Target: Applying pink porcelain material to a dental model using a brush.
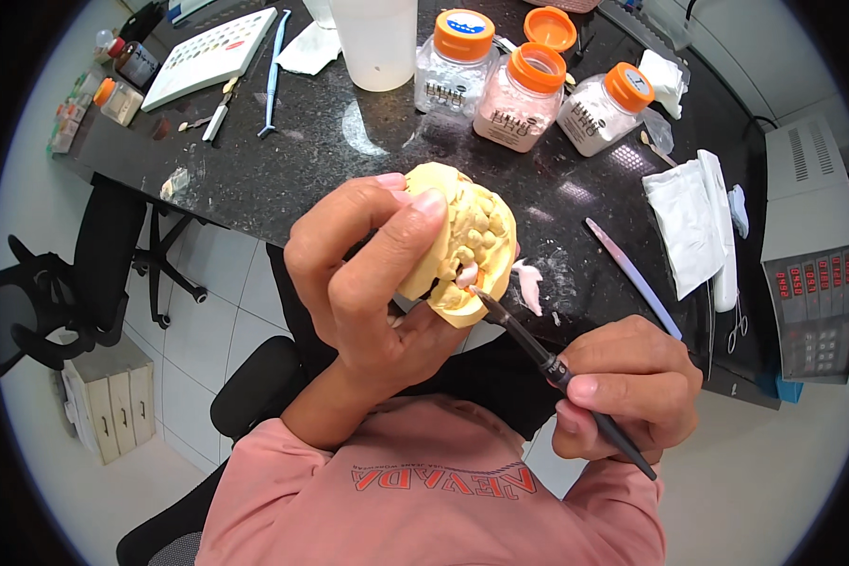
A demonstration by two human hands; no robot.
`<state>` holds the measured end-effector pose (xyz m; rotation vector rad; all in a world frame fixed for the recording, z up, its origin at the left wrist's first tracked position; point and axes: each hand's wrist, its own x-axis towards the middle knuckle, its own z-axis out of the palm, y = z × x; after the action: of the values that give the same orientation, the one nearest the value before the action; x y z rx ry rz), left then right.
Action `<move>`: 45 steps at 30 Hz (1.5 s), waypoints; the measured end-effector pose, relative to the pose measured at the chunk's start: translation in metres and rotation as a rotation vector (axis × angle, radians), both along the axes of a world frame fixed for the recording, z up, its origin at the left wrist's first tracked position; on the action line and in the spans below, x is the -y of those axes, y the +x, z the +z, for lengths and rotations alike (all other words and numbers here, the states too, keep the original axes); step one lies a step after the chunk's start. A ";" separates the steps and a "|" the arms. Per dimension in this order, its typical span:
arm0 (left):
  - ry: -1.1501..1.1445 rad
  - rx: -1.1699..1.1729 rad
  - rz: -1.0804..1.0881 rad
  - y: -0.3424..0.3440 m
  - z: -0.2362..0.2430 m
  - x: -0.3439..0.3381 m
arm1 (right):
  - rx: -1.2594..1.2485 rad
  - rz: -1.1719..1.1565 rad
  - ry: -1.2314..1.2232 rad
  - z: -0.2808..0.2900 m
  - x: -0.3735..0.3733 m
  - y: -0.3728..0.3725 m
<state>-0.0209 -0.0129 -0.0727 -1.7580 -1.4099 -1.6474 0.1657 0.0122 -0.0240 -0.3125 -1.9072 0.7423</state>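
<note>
My left hand (pixel 373 269) is closed around a yellow plaster dental model (pixel 486 222), held up above the near edge of the bench. Several cast teeth show on the model, and one tooth (pixel 466 274) near its lower side is pale pink. In my right hand (pixel 632 387) is a thin brush (pixel 528 341) with a dark handle, pinched between thumb and fingers. The brush's tip meets the model beside the pink tooth, by a small orange-red patch. My left fingertips behind the model are mostly hidden.
A smear of pink paste (pixel 529 286) lies on the black bench (pixel 292 179). Jars with orange lids (pixel 507 108) and a translucent cup (pixel 377 42) stand at the back. At right are a purple-handled tool (pixel 635 278), white tissue (pixel 686 226), scissors (pixel 739 330) and a device with red digits (pixel 811 274).
</note>
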 end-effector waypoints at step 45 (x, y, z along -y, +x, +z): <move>-0.002 -0.036 0.033 0.000 0.002 -0.001 | 0.081 0.030 0.037 0.002 -0.006 -0.001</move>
<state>-0.0209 -0.0123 -0.0705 -1.7467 -1.4174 -1.5899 0.1649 0.0178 -0.0219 -0.2948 -2.0040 0.7227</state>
